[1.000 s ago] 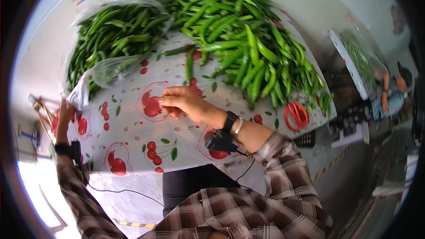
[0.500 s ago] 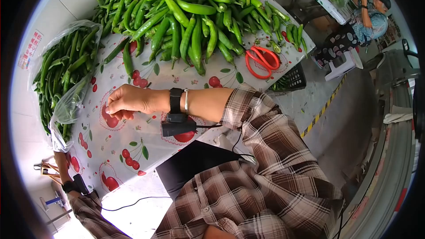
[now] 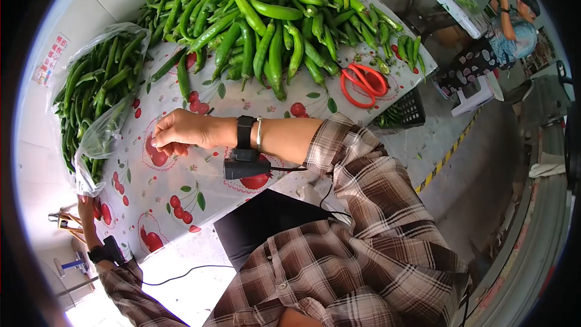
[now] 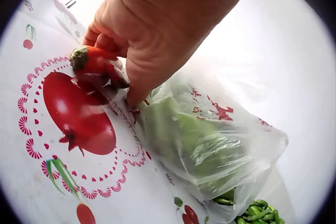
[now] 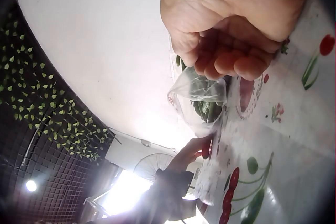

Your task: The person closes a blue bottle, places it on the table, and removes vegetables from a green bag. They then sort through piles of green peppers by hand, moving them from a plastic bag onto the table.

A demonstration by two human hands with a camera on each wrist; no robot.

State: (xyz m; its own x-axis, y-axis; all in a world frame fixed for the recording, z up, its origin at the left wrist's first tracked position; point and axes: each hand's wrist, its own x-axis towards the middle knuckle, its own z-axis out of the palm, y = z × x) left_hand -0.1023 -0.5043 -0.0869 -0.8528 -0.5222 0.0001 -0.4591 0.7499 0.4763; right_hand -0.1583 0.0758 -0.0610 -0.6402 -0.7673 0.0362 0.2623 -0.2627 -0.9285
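On the left of the table, my left hand [image 3: 86, 209] is at the tied-looking lower end of a clear plastic bag [image 3: 97, 139] full of green peppers [image 3: 100, 88]. A red pepper [image 4: 97, 62] with a dark end lies within its curled fingers, beside the bag's edge, seen in the left wrist view. My right hand [image 3: 187, 130] hovers over a printed pomegranate on the tablecloth, its fingers loosely curled and nothing visible in them. Beyond it spreads a large heap of green peppers [image 3: 266, 30], with a single pepper [image 3: 183, 77] lying at the near side.
Red-handled scissors [image 3: 364, 86] lie at the table's right edge, near small pepper scraps. Below that edge stands a black basket [image 3: 402, 111]. Farther right, a person [image 3: 511, 33] sits on a stool by another table. A cable [image 3: 181, 272] hangs between my arms.
The head view has swung right and tilted. My right hand has shifted slightly left over the printed pomegranate, while the left stays by the bag's end. Little differs from half a second ago.
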